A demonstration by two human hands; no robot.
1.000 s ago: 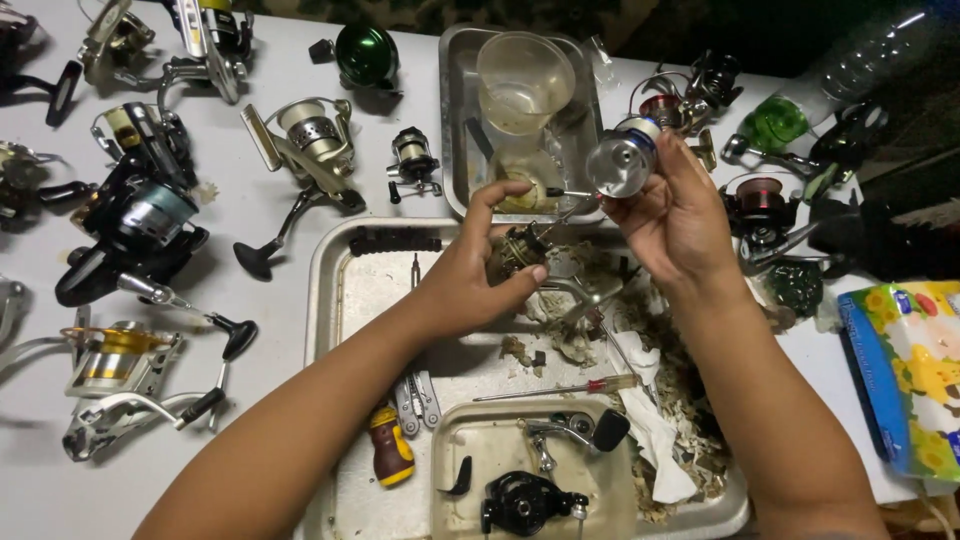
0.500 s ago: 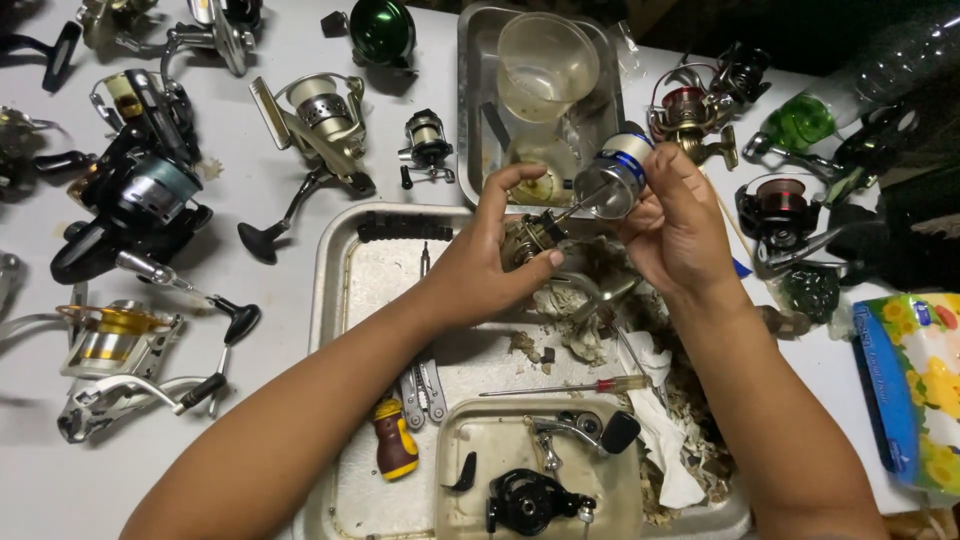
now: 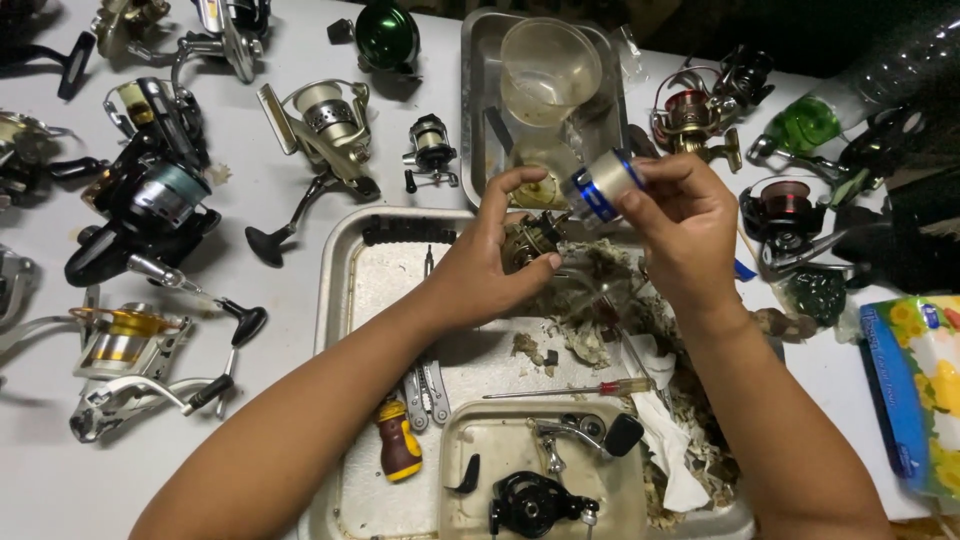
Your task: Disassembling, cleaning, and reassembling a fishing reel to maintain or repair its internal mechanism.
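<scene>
A white table (image 3: 300, 420) spreads under everything, crowded along its left and far sides with fishing reels — a black spinning reel (image 3: 140, 205), a gold one (image 3: 115, 340) near the left edge, a silver one (image 3: 325, 125) farther back and a red one (image 3: 690, 115) to the right. A large metal tray (image 3: 345, 300) sits in the middle, its right half littered with crumpled, dirty paper scraps (image 3: 660, 440). Beyond it lies a smaller metal tray (image 3: 475, 90) holding a cloudy plastic cup (image 3: 550, 65). At the right edge rests a flowered tissue pack (image 3: 920, 390). Inside the near end of the large tray sits a shallow rectangular dish (image 3: 470, 480) with a black reel part (image 3: 530, 500) and a handle in it.

Both arms reach in over the large tray. The left hand (image 3: 490, 265) has its fingers curled and clamped on a dark, grimy reel body (image 3: 530, 240), held above the tray's far half. The right hand (image 3: 685, 225) pinches a silver spool with a blue band (image 3: 600, 185) between thumb and fingertips — the spool is raised just above and to the right of the reel body, close to it, though whether they touch cannot be told.

Smaller things lie in the tray below: folding pliers (image 3: 425, 390), a brown and yellow stubby tool (image 3: 398, 445) beside them, and a thin screwdriver with a clear red-tipped handle (image 3: 590, 388).
</scene>
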